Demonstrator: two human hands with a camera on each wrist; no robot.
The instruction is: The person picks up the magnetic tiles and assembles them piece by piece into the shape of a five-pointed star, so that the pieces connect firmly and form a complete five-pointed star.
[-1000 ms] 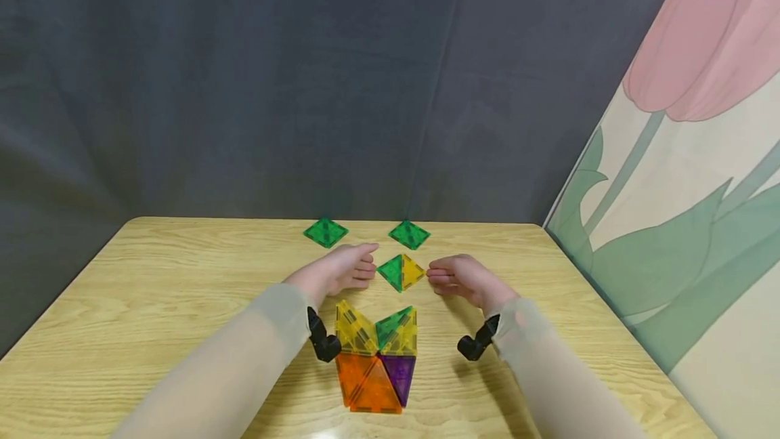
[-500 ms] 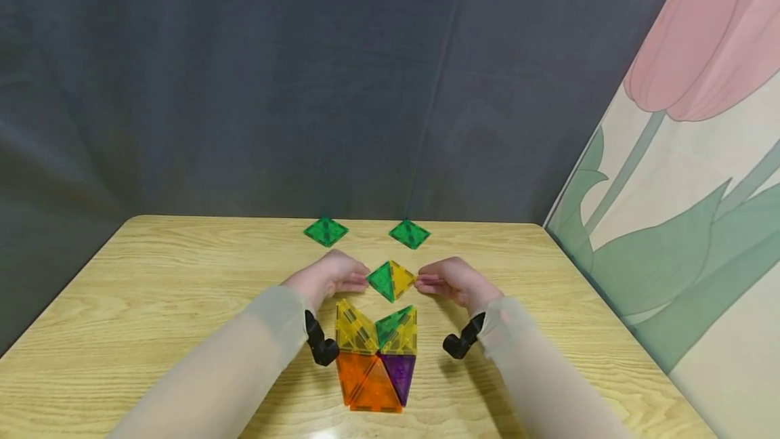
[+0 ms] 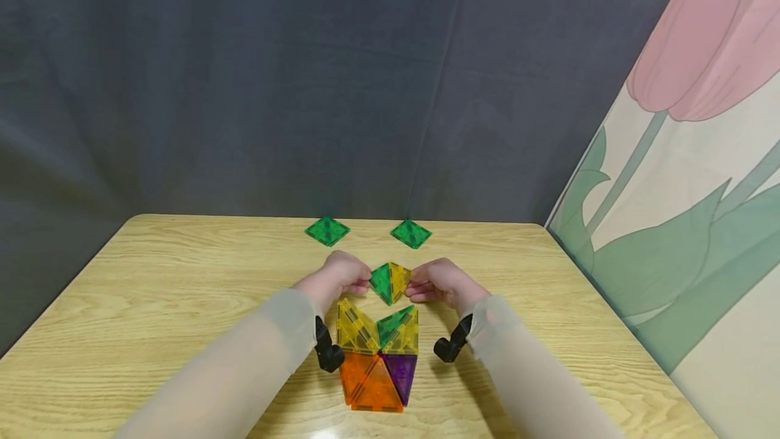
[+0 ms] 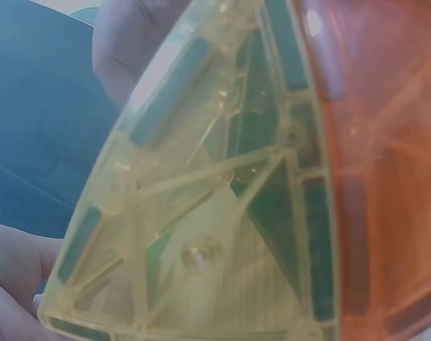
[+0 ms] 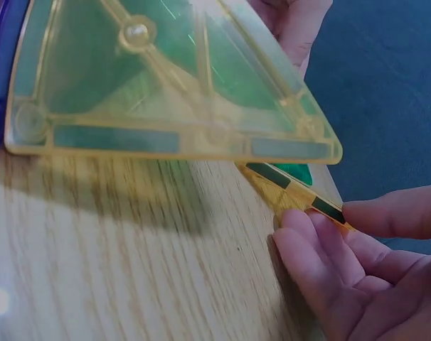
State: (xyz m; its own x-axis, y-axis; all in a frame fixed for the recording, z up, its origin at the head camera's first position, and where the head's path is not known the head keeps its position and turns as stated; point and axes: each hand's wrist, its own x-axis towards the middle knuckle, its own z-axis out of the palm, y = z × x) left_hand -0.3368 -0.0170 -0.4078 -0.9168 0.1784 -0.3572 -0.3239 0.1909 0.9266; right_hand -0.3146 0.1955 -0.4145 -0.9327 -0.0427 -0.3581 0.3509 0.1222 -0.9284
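A green triangular magnetic tile (image 3: 380, 282) and a yellow triangular magnetic tile (image 3: 399, 281) lie edge to edge as a diamond, bent along their shared edge. At the green tile's outer corner, my left hand (image 3: 345, 273) pinches it. My right hand (image 3: 441, 282) grips the yellow tile's outer corner, thumb on top and fingers below in the right wrist view. Closer to me stands a magnetic-tile build: orange tiles (image 3: 374, 388) and a purple tile (image 3: 400, 377) low, yellow tiles (image 3: 355, 330) and a green tile (image 3: 393, 324) pointing up. It covers much of both wrist views.
Two green diamonds, the left one (image 3: 327, 230) and the right one (image 3: 411, 233), lie near the back edge of the wooden table (image 3: 201, 276). Behind it hangs a dark curtain (image 3: 292, 87). A flower-printed wall panel (image 3: 682, 222) borders the right side.
The green and yellow diamond has come nearer to the build and bent along its middle. My right hand has moved left with it, and both hands now grip its corners.
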